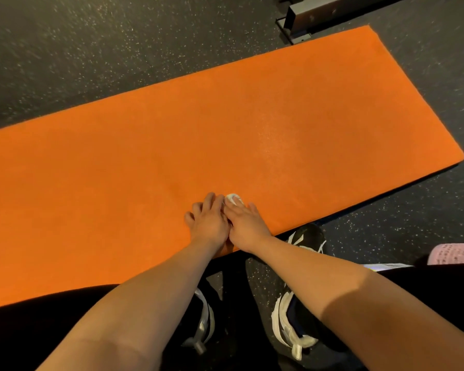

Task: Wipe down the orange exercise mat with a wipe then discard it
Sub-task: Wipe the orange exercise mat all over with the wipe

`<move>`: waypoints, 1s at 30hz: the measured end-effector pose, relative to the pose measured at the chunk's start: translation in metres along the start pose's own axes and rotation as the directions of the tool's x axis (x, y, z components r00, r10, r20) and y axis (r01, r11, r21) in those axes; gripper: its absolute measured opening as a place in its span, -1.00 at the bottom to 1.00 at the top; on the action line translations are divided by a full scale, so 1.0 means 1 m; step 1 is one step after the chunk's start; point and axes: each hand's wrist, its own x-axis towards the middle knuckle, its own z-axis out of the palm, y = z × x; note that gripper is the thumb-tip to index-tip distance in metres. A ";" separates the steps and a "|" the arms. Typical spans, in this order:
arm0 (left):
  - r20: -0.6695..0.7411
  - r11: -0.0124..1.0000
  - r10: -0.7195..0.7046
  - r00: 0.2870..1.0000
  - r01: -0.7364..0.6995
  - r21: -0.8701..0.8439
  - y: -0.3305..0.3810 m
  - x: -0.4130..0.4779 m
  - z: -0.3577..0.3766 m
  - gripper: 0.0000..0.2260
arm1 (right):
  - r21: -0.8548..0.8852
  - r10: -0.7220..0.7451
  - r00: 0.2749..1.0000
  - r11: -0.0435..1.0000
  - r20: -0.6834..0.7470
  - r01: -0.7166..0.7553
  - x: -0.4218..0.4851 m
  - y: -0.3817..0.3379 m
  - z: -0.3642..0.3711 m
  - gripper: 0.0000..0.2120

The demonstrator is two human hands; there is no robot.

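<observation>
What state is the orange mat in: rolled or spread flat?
Spread flat: the orange mat lies unrolled on the speckled floor, both visible corners down, no curl in view.

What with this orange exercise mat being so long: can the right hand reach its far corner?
Probably not without shifting: nothing lies on the orange exercise mat between, but the right hand, on the white wipe, sits near the close edge.

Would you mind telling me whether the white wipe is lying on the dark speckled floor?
No, the crumpled white wipe lies on the flat orange foam mat, partly under the right hand.
</observation>
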 end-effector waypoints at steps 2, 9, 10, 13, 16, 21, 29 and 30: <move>-0.003 0.999 -0.026 1.000 0.026 0.018 -0.002 0.007 0.002 -0.58 | -0.058 0.003 1.000 0.998 0.018 -0.002 0.012 0.011 -0.006 -0.40; -0.001 0.998 -0.007 1.000 0.007 0.069 -0.016 0.026 0.002 -0.52 | 0.113 0.439 0.892 0.897 -0.109 -0.428 0.049 0.055 -0.031 -0.39; -0.018 0.997 -0.009 1.000 0.010 0.070 -0.015 0.030 0.002 -0.52 | 0.112 0.447 0.887 0.893 -0.119 -0.435 0.051 0.051 -0.029 -0.38; -0.063 0.999 -0.036 0.997 0.037 0.018 -0.003 0.049 0.001 -0.54 | 0.069 0.227 0.966 0.973 -0.125 -0.220 0.053 0.027 -0.017 -0.40; -0.062 0.998 -0.050 0.997 0.048 -0.027 0.004 0.063 0.002 -0.57 | 0.027 0.001 0.999 1.000 -0.047 0.000 0.054 0.016 -0.012 -0.42; -0.010 0.998 -0.007 1.000 0.008 0.055 -0.005 0.062 0.007 -0.54 | -0.041 0.136 0.981 0.989 -0.135 -0.142 0.062 0.062 -0.034 -0.41; -0.046 0.994 -0.072 0.996 0.067 -0.087 0.000 0.067 0.005 -0.59 | 0.001 -0.041 0.994 0.999 -0.101 0.041 0.072 0.028 -0.020 -0.47; -0.057 0.992 -0.078 0.995 0.072 -0.107 -0.002 0.070 0.003 -0.60 | -0.036 -0.106 0.991 0.994 -0.075 0.104 0.072 0.028 -0.019 -0.49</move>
